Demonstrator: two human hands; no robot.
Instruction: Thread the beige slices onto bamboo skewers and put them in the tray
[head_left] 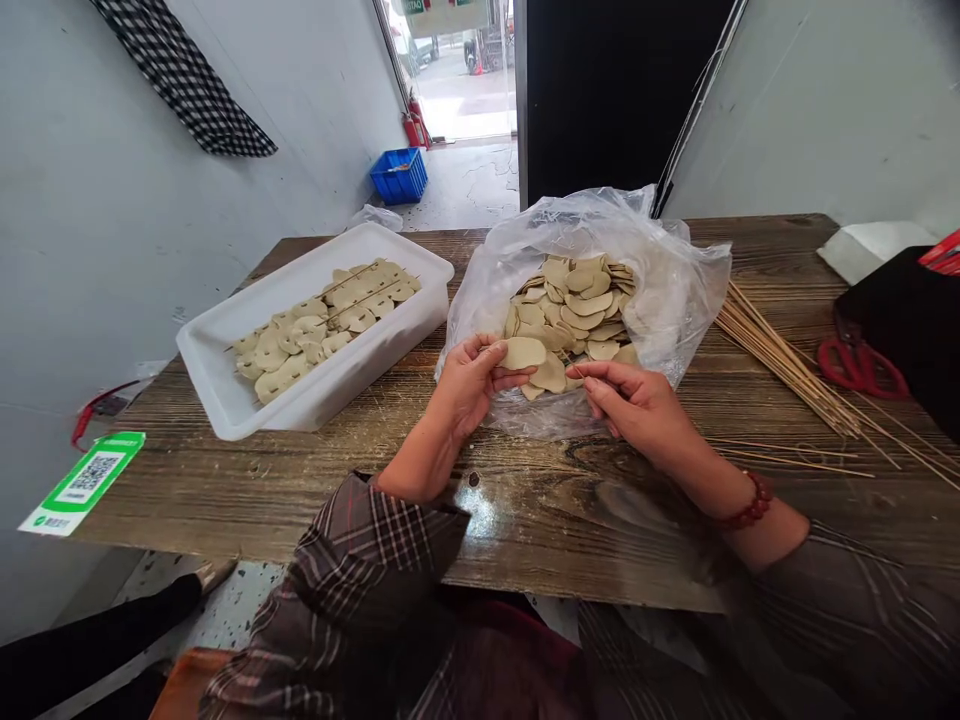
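My left hand (474, 385) pinches a flat, beige oval slice (523, 353) between thumb and fingers, over the near edge of a clear plastic bag (679, 290). Inside the open bag lies a heap of similar slices (589, 300). To the right of the held slice, my right hand (626, 395) is closed in a pinch on a thin bamboo skewer, its tip pointing toward the bag; most of its length is hidden by the hand. Left of the bag, a white plastic tub (337, 385) contains slices threaded on skewers (315, 325).
Loose bamboo skewers (787, 360) lie on the wooden table (360, 490) at right, near red-handled scissors (859, 365) and a black item. A green QR-code card (90, 480) is at the left edge. A blue crate (399, 177) stands on the floor beyond.
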